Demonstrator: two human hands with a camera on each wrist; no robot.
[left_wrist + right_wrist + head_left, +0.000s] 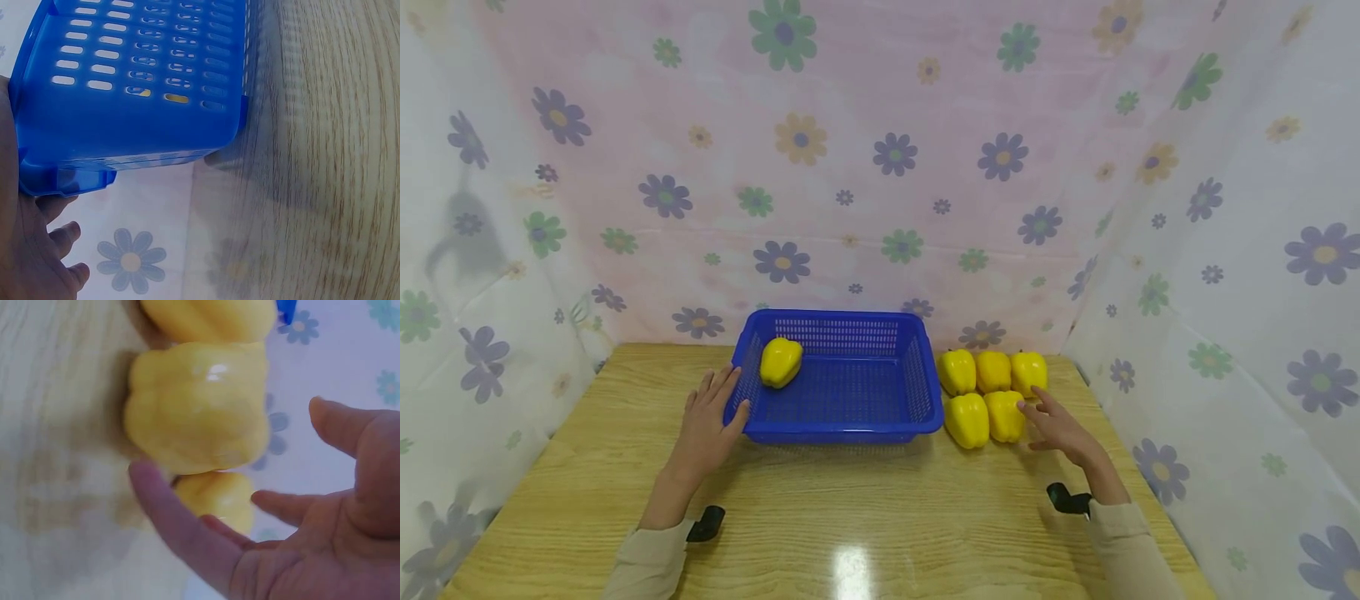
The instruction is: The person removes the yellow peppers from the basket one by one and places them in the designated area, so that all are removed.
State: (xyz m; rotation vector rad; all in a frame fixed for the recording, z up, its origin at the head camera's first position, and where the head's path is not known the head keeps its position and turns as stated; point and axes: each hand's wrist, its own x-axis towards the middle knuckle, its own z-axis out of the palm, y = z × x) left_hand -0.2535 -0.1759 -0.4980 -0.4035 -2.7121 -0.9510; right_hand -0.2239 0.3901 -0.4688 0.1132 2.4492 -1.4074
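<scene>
A blue plastic basket (846, 432) with slotted walls stands on the table, one yellow bell pepper (781, 362) lying inside at its left end. My left hand (706, 423) rests against the basket's left rim, fingers extended along it and thumb near the front corner. The left wrist view shows those fingers (65, 237) beside the basket's outer wall (137, 119). To the basket's right, several yellow bell peppers (967, 420) sit in two rows. Over the right side of this group hovers my right hand (1063, 432), fingers spread and nothing held, close to the front-right pepper (200, 406).
The wooden table (850, 508) runs up to a flowered cloth (865, 167) at the back. More of this cloth hangs on the left and right sides. A black wrist device (706, 524) is on the left wrist, another (1067, 499) on the right.
</scene>
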